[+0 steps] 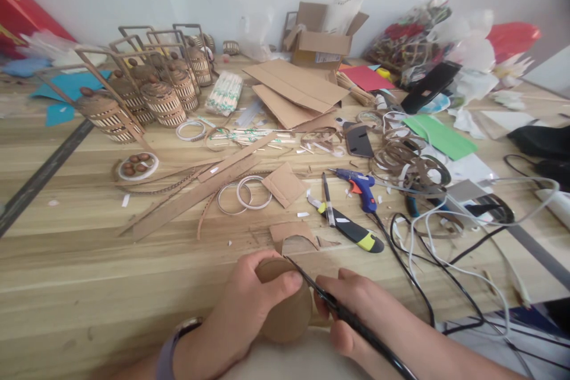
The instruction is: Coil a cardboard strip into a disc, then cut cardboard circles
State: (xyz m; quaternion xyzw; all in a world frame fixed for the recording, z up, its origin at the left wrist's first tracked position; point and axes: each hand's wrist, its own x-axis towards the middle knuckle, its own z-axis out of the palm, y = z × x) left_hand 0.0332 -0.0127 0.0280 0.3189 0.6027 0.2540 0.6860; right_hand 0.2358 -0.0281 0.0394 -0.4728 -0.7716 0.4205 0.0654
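A round brown cardboard disc (289, 317) is held near the front edge of the table. My left hand (253, 291) pinches it, the thumb lying across its face and the fingers behind. My right hand (360, 309) is closed around black-handled scissors (327, 297), whose narrow blades reach the disc's upper right rim beside my left thumb. Part of the scissors' grip is hidden by my fingers. Just beyond the disc lie cardboard offcuts (294, 236), one with a curved cut-out.
A blue glue gun (363, 187), a utility knife (356, 231) and a pen (328, 199) lie ahead. Tape rings (253, 192), a cardboard square (285, 184) and strips (196, 202) are mid-table. Small woven buckets (162, 104) stand back left. Tangled cables (449, 249) cover the right.
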